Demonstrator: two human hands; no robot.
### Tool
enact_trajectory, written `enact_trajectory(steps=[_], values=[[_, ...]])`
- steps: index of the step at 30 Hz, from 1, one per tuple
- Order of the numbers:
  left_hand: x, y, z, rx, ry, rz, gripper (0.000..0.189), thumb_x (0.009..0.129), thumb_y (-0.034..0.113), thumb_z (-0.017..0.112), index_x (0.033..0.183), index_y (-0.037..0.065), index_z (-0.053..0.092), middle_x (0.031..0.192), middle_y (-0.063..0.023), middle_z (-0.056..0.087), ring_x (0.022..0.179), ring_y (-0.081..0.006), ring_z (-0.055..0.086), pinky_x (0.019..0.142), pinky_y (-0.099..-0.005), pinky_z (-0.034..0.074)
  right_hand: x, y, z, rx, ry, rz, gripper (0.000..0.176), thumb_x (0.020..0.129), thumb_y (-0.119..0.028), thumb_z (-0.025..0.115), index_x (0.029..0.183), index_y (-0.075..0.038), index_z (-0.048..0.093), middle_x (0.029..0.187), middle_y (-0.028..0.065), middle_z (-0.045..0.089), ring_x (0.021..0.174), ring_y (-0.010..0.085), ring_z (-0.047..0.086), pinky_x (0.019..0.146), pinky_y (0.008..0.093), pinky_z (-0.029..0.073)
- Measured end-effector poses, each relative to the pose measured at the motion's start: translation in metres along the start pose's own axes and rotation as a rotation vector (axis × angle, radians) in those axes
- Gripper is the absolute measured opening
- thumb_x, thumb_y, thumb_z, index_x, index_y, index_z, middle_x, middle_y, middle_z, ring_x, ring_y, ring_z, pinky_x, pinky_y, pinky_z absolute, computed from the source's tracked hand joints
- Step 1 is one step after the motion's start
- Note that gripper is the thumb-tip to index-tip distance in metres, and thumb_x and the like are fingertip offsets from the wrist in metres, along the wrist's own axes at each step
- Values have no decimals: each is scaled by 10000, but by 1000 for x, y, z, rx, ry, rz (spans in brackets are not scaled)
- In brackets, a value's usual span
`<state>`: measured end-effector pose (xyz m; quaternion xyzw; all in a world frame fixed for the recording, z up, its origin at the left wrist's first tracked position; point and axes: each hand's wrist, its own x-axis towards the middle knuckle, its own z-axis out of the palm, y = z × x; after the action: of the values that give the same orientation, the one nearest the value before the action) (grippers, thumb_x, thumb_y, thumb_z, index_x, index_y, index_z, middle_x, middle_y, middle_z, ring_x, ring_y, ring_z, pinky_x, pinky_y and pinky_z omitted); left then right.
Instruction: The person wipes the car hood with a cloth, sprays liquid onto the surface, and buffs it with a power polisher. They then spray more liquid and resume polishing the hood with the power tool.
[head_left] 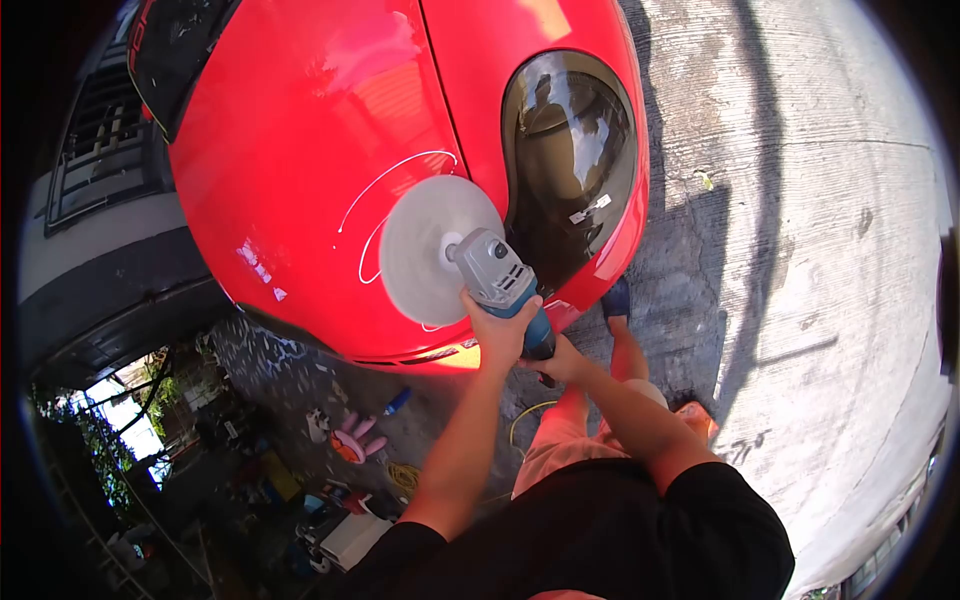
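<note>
Head view, as it reaches me at my post.

Item: one polisher [500, 275], grey head, blue body, held over the front of a red car [290, 130].
Item: one round pad [415, 250], pale, fitted to the polisher and lying over the paint near the car's nose. Its face is smooth and blurred; whether it spins I cannot tell.
Item: left hand [502, 332], closed around the polisher just behind its head, near the pad's rim.
Item: right hand [563, 362], closed around the rear end of the polisher.
Item: white streak [385, 178], a thin looping line on the paint, partly hidden by the pad.
Item: headlight [570, 140], dark, just beside the pad. A seam [440, 85] runs down towards the pad's upper edge.
Item: yellow cord [514, 430], on the ground near the person's legs; what it feeds I cannot tell.

Hazards, in my judgement. The rim could snag on the seam or scuff the headlight if the polisher drifts that way. A tilt would load one edge and could mark the paint. A fast start could fling the white streak outward. Fingers slipping forward could meet the rim. A foot caught in the cord could upset the stance.
</note>
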<state>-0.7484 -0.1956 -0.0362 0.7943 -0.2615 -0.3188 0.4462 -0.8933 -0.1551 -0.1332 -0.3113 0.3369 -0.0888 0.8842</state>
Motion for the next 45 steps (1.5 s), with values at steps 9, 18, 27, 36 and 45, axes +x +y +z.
enact_trajectory(steps=[9,18,27,36,45], values=[[2,8,5,-3,24,-11,1018,730,182,1015,1477,13,344,1347,-183,626,1238,-274,659,1056,-437,541,4,-11,-3,-5,33,19,330,868,-215,911,1087,-51,727,691,13,650,496,120,579,455,319,425],[-32,-27,9,-31,44,13,1020,734,181,1014,1475,13,333,1335,-168,623,1231,-279,662,1058,-435,545,-32,5,-10,-7,-44,170,335,858,-233,934,1063,-59,734,770,10,688,580,116,624,521,321,477],[15,19,20,-130,-41,28,904,768,66,970,1415,21,340,1295,-166,633,1158,-240,693,997,-405,584,2,-38,-21,-151,152,-34,476,819,-201,934,1215,-7,755,1072,108,799,991,195,744,927,386,566],[2,-6,21,-232,-36,12,817,807,41,942,1393,46,373,1289,-143,644,1174,-235,684,1013,-389,580,-25,-40,-36,-356,193,-33,594,767,-234,962,1265,-10,729,1111,147,795,1039,260,768,949,408,571],[-20,-12,29,-301,-14,-84,883,784,76,968,1413,46,350,1322,-145,614,1202,-231,661,1052,-417,549,-36,-9,-50,-451,180,84,482,816,-261,943,1190,-18,761,1065,135,800,992,226,764,904,389,588]])
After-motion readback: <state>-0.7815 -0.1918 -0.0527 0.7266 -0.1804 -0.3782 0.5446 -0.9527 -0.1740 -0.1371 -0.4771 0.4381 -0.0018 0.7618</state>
